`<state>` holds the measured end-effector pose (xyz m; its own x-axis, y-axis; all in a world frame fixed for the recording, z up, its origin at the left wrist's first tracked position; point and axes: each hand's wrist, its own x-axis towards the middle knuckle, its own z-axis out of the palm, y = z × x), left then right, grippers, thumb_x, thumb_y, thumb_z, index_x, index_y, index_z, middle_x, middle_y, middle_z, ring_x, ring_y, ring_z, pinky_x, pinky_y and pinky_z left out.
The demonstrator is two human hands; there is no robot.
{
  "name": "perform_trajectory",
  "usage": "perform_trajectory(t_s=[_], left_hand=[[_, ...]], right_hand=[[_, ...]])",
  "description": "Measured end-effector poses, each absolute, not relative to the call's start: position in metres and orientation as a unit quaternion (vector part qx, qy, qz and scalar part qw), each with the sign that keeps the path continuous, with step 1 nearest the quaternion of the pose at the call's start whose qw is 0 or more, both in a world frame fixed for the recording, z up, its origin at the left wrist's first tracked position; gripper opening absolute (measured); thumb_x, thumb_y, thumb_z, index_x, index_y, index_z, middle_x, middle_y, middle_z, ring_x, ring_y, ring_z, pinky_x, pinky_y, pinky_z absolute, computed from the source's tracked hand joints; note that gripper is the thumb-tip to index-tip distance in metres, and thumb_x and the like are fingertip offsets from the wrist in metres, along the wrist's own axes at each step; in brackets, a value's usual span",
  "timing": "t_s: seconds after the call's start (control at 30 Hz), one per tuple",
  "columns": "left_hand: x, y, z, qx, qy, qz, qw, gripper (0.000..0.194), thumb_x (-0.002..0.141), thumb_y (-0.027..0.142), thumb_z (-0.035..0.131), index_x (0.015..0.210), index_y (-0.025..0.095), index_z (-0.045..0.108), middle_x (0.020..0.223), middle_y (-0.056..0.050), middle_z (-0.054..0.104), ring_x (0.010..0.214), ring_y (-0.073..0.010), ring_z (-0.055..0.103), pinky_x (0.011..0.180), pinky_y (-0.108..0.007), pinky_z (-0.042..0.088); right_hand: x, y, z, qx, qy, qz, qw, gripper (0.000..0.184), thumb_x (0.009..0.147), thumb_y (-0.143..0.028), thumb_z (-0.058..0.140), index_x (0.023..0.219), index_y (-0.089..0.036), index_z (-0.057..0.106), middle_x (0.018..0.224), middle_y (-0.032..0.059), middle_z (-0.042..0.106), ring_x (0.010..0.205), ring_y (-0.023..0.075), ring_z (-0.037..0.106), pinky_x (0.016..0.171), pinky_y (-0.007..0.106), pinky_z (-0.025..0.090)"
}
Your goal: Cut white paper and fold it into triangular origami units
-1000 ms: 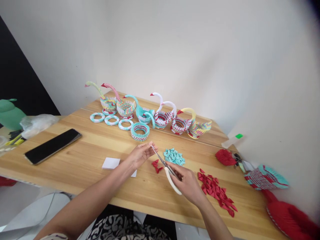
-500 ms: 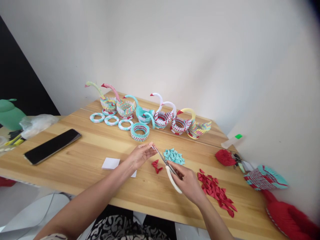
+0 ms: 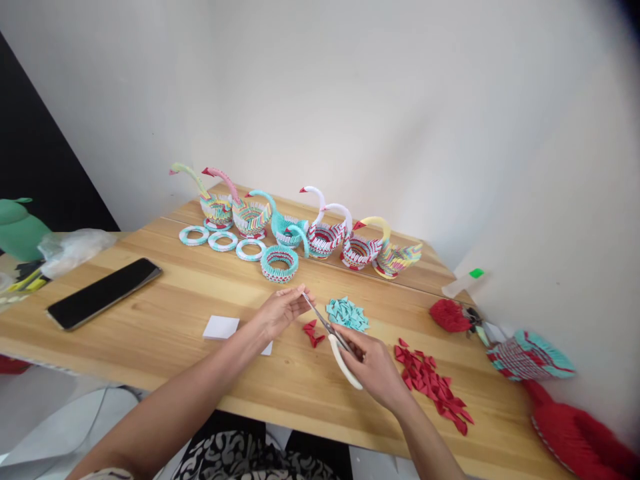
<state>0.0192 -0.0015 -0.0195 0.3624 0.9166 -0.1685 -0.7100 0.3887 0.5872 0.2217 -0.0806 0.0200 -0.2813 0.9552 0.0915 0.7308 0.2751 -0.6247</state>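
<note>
In my right hand (image 3: 373,363) is a pair of scissors (image 3: 343,363) with white handles, its blades pointing up and left. The tips meet the fingers of my left hand (image 3: 286,312), which are pinched together; whatever lies between them is too small to make out. Below the blades lie a few folded red paper pieces (image 3: 314,333). A heap of turquoise folded pieces (image 3: 347,313) sits just behind the scissors. White paper slips (image 3: 221,327) rest on the table, partly under my left forearm. Right of my right hand is a pile of red folded pieces (image 3: 433,387).
Several paper swans (image 3: 325,240) stand along the back of the wooden table (image 3: 165,347). Before them lie white-turquoise rings (image 3: 223,241) and a turquoise paper basket (image 3: 279,264). A phone (image 3: 105,293) is at left; a green-capped bottle (image 3: 463,283) and red paper models (image 3: 575,427) are at right.
Almost nothing differs. The scissors and my right hand have shifted very slightly left, the tips still at my left fingers.
</note>
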Motion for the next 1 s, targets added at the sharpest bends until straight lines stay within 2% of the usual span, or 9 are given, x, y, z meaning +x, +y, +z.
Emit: perform_trajectory(t_s=[0.33, 0.43, 0.53, 0.6, 0.73, 0.8, 0.87, 1.0], left_hand=[[0.020, -0.004, -0.010, 0.223, 0.257, 0.517, 0.785, 0.012, 0.070, 0.019, 0.072, 0.071, 0.010, 0.065, 0.072, -0.006, 0.069, 0.073, -0.0161, 0.066, 0.082, -0.031, 0.048], [0.020, -0.005, -0.010, 0.236, 0.265, 0.525, 0.773, 0.015, 0.067, 0.020, 0.075, 0.071, 0.009, 0.066, 0.074, -0.006, 0.069, 0.074, -0.0160, 0.065, 0.082, -0.031, 0.048], [0.021, -0.004, -0.014, 0.239, 0.272, 0.536, 0.762, 0.016, 0.066, 0.021, 0.075, 0.073, 0.009, 0.067, 0.075, -0.006, 0.069, 0.075, -0.0156, 0.065, 0.082, -0.031, 0.048], [0.022, -0.003, -0.016, 0.241, 0.274, 0.539, 0.759, 0.016, 0.067, 0.021, 0.075, 0.074, 0.009, 0.067, 0.075, -0.006, 0.069, 0.074, -0.0157, 0.065, 0.084, -0.031, 0.047], [0.022, -0.002, -0.018, 0.229, 0.280, 0.534, 0.764, 0.012, 0.068, 0.019, 0.074, 0.073, 0.010, 0.067, 0.073, -0.006, 0.070, 0.073, -0.0161, 0.066, 0.085, -0.033, 0.048], [0.022, -0.001, -0.018, 0.229, 0.283, 0.529, 0.766, 0.012, 0.068, 0.018, 0.074, 0.073, 0.010, 0.067, 0.073, -0.006, 0.070, 0.073, -0.0165, 0.066, 0.085, -0.034, 0.047], [0.022, -0.001, -0.018, 0.229, 0.286, 0.529, 0.766, 0.013, 0.068, 0.019, 0.074, 0.073, 0.010, 0.066, 0.073, -0.006, 0.070, 0.073, -0.0165, 0.066, 0.086, -0.034, 0.047], [0.020, -0.001, -0.019, 0.238, 0.275, 0.536, 0.762, 0.016, 0.067, 0.022, 0.075, 0.073, 0.011, 0.066, 0.073, -0.005, 0.069, 0.073, -0.0152, 0.065, 0.084, -0.031, 0.047]], right_hand=[[0.220, -0.081, 0.021, -0.558, -0.765, 0.228, 0.227, 0.033, 0.084, -0.030, 0.051, 0.114, -0.024, 0.063, 0.094, 0.0033, 0.071, 0.078, 0.0179, 0.065, 0.071, 0.026, 0.050], [0.214, -0.084, 0.020, -0.550, -0.790, 0.157, 0.223, 0.036, 0.085, -0.028, 0.049, 0.118, -0.023, 0.060, 0.099, 0.0066, 0.069, 0.084, 0.0197, 0.064, 0.075, 0.028, 0.049], [0.206, -0.086, 0.019, -0.552, -0.801, 0.091, 0.213, 0.039, 0.084, -0.026, 0.048, 0.122, -0.022, 0.057, 0.095, 0.0095, 0.068, 0.081, 0.0221, 0.064, 0.072, 0.030, 0.049], [0.204, -0.083, 0.019, -0.551, -0.790, 0.147, 0.224, 0.037, 0.084, -0.027, 0.049, 0.119, -0.023, 0.059, 0.091, 0.0077, 0.068, 0.078, 0.0207, 0.063, 0.070, 0.029, 0.048], [0.206, -0.071, 0.020, -0.545, -0.681, 0.425, 0.243, 0.037, 0.083, -0.036, 0.051, 0.117, -0.021, 0.060, 0.078, 0.0040, 0.068, 0.056, 0.0137, 0.059, 0.049, 0.022, 0.044], [0.207, -0.067, 0.020, -0.539, -0.638, 0.493, 0.244, 0.042, 0.082, -0.038, 0.052, 0.120, -0.019, 0.058, 0.075, 0.0036, 0.067, 0.049, 0.0119, 0.055, 0.042, 0.021, 0.041], [0.206, -0.068, 0.018, -0.538, -0.659, 0.457, 0.260, 0.041, 0.083, -0.037, 0.052, 0.119, -0.019, 0.059, 0.075, 0.0032, 0.067, 0.052, 0.0120, 0.055, 0.046, 0.022, 0.042], [0.199, -0.076, 0.015, -0.524, -0.785, 0.200, 0.263, 0.037, 0.083, -0.029, 0.050, 0.119, -0.022, 0.060, 0.082, 0.0059, 0.067, 0.069, 0.0160, 0.060, 0.063, 0.025, 0.047]])
